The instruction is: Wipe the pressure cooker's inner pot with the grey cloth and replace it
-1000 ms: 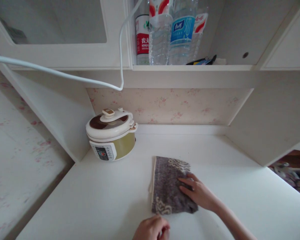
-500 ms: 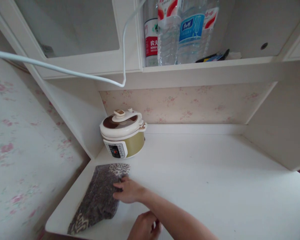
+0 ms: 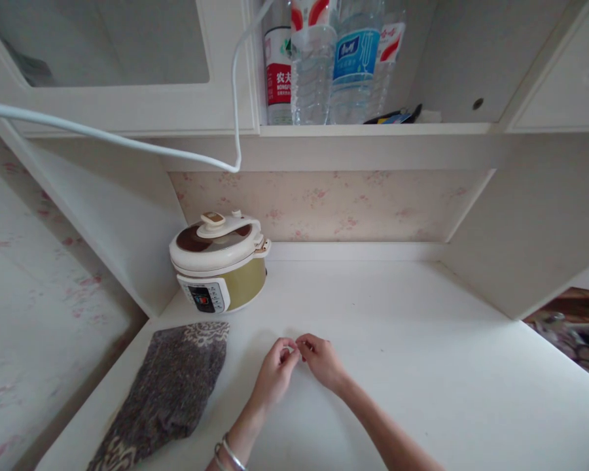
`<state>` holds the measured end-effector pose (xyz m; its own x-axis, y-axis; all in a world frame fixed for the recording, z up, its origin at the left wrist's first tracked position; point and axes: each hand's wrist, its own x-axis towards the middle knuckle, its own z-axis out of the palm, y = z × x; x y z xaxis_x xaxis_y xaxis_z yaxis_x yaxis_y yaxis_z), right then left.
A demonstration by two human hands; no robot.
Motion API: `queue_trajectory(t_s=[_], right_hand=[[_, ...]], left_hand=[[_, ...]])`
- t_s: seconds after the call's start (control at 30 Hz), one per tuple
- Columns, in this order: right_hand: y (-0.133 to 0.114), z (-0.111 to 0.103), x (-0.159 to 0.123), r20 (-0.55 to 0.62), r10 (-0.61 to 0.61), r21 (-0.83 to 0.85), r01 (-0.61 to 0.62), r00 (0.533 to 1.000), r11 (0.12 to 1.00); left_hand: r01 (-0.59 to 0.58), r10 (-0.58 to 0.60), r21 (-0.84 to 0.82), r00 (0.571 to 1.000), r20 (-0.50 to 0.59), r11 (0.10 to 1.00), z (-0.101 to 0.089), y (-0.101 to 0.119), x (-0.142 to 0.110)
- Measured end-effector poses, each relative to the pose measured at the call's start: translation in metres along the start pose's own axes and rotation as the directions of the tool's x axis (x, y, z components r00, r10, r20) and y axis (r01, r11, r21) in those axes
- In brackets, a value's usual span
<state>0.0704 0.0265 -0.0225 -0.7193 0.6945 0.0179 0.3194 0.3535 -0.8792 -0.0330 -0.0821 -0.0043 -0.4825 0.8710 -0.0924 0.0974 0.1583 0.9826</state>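
My left hand (image 3: 276, 367), with silver bangles at its wrist, is over the white countertop (image 3: 397, 386), its fingertips drawn together. Opposite it, my right hand (image 3: 322, 361) is closed in a pinch, and the fingertips of both hands meet. Whatever may be between them is hidden or too small to name. To the left lies a grey-brown cloth (image 3: 177, 383) with cream patterned ends, laid flat and apart from both hands. Behind the cloth stands a white and green electric pressure cooker (image 3: 245, 281) with its lid on.
An overhead shelf (image 3: 383, 130) holds several plastic bottles (image 3: 356, 65) and small dark items. A white cable (image 3: 127, 142) hangs across the upper left. A side panel (image 3: 520, 242) bounds the counter at the right.
My right hand has left the cloth and moved right to meet my left hand, which has come up from the lower edge. The view has shifted to the right.
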Motion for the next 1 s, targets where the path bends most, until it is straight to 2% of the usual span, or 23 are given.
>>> queue_trajectory(t_s=[0.13, 0.23, 0.43, 0.67, 1.0], right_hand=[[0.014, -0.009, -0.025, -0.044, -0.094, -0.147, 0.087, 0.995, 0.985], [0.023, -0.007, -0.034, -0.043, -0.099, -0.208, 0.088, 0.994, 0.974], [0.026, -0.007, -0.026, 0.008, -0.095, -0.237, 0.094, 0.995, 0.967], [0.029, -0.008, -0.021, -0.039, -0.083, -0.206, 0.073, 0.996, 0.976], [0.031, -0.008, -0.023, -0.028, -0.087, -0.237, 0.078, 0.996, 0.968]], left_hand=[[-0.046, 0.045, 0.021, 0.998, 0.046, 0.999, 0.031, -0.007, 0.025], [-0.072, 0.068, 0.051, 0.995, 0.074, 0.996, 0.042, -0.015, 0.028], [-0.108, 0.105, 0.043, 0.993, 0.062, 0.993, 0.037, -0.023, 0.019], [-0.098, 0.096, 0.049, 0.994, 0.055, 0.994, 0.035, -0.023, 0.022], [-0.111, 0.109, 0.039, 0.993, 0.05, 0.993, 0.034, -0.023, 0.018]])
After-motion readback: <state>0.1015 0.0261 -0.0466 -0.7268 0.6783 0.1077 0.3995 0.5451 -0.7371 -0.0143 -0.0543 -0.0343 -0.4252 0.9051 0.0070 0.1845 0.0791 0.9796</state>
